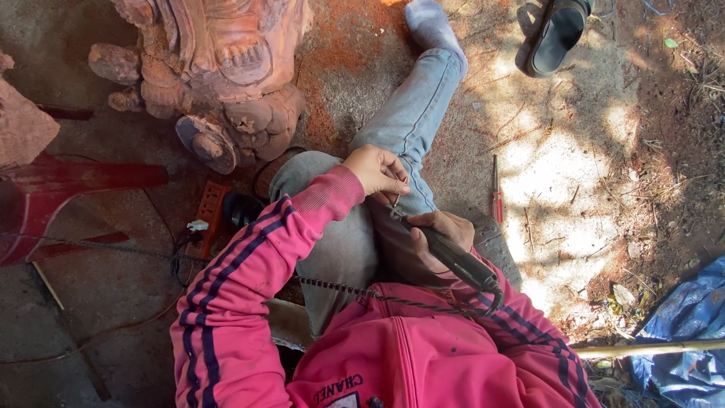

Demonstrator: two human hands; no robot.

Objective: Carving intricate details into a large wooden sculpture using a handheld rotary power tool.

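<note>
- Tool tip hidden: the working end of the black rotary handpiece sits under the left hand's fingertips, so the bit itself cannot be made out.
- Left hand, fingers curled and pinched together at the tool's front end, over the person's lap.
- Right hand closed around the handpiece body, thumb side partly covered by the tool.
- Handpiece: dark, slim, tapering toward a metal collar at the front; lies slanted from centre toward near right, and a braided flexible shaft leaves its rear end and crosses the pink jacket leftward.
- Carved reddish wooden figure at far left, cut off by the top edge; its upper part is out of view.
- Red stool at left, partly cut off by the frame edge.
- Orange power strip just beside the bent knee, cables trailing left.
- Red-handled screwdriver on open sunlit ground to the right; black sandal far right; blue tarp near right corner, cropped.
</note>
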